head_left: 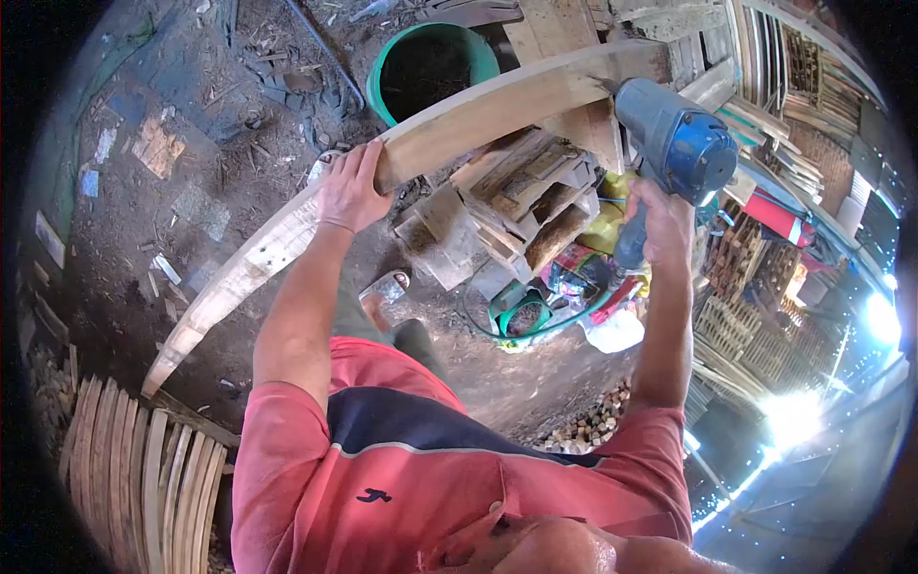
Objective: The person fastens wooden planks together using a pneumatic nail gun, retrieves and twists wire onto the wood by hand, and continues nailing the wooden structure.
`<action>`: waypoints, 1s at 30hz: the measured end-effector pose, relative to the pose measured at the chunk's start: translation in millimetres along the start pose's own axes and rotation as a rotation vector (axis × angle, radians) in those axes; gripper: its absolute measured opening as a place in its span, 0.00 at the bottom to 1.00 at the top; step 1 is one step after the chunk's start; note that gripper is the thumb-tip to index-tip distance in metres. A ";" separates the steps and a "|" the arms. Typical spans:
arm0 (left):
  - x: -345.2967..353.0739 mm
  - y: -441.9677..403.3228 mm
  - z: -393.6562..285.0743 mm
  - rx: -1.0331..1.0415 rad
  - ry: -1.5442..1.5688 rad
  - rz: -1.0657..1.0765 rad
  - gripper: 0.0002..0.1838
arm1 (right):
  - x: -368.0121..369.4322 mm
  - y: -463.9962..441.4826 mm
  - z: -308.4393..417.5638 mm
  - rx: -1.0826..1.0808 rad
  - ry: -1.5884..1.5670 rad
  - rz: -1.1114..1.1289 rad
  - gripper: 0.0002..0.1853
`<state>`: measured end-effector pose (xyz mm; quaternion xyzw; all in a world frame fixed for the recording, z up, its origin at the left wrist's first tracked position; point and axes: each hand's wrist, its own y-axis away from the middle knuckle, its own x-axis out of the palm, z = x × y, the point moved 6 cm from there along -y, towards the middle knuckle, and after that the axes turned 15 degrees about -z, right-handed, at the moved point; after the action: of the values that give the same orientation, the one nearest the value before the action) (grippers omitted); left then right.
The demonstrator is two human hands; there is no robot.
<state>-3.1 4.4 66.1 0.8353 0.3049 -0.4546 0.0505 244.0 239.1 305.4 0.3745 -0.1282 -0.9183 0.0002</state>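
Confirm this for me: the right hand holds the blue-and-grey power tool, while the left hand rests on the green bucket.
Not quite: the head view shows the left hand on the woodwork, at the end of the brown board, not on the green bucket. The right hand does hold the blue-and-grey power tool.

A blue power tool stands by a long brown plank, a stained whitish board at its left end
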 end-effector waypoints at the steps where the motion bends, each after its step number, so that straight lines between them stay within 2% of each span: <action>1: -0.1 0.2 1.4 -0.002 0.017 0.000 0.45 | -4.2 -4.2 -1.9 -0.013 0.052 -0.007 0.06; 7: 2.5 2.8 5.0 0.006 0.065 -0.018 0.46 | -21.2 -16.4 1.6 -0.014 0.211 0.012 0.06; 13: -0.3 1.6 4.7 0.027 0.090 -0.061 0.46 | -22.5 -26.7 4.5 -0.014 0.168 0.073 0.07; 17: 0.6 2.2 3.2 0.029 0.089 -0.064 0.46 | -21.2 -23.9 27.6 0.041 0.252 0.093 0.11; 20: 0.6 2.0 2.7 0.026 0.073 -0.052 0.47 | -23.1 -36.5 46.5 -0.050 0.364 0.142 0.11; 21: 0.2 2.1 2.1 0.027 0.066 -0.052 0.47 | -22.8 -44.2 52.9 -0.117 0.430 0.227 0.09; 24: 1.6 1.9 0.9 -0.003 0.031 0.000 0.47 | -15.9 -41.6 84.2 -0.208 0.563 0.141 0.07; 27: 6.3 3.7 3.9 0.032 0.062 -0.053 0.46 | -12.9 -64.9 98.5 -0.562 0.656 0.116 0.10; 30: 5.5 3.2 2.1 -0.013 0.017 0.028 0.46 | 2.1 -64.6 113.2 -0.480 0.831 0.269 0.20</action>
<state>-0.6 3.6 59.9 0.8430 0.2968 -0.4447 0.0597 170.8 328.0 366.5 0.6783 0.0506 -0.6870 0.2558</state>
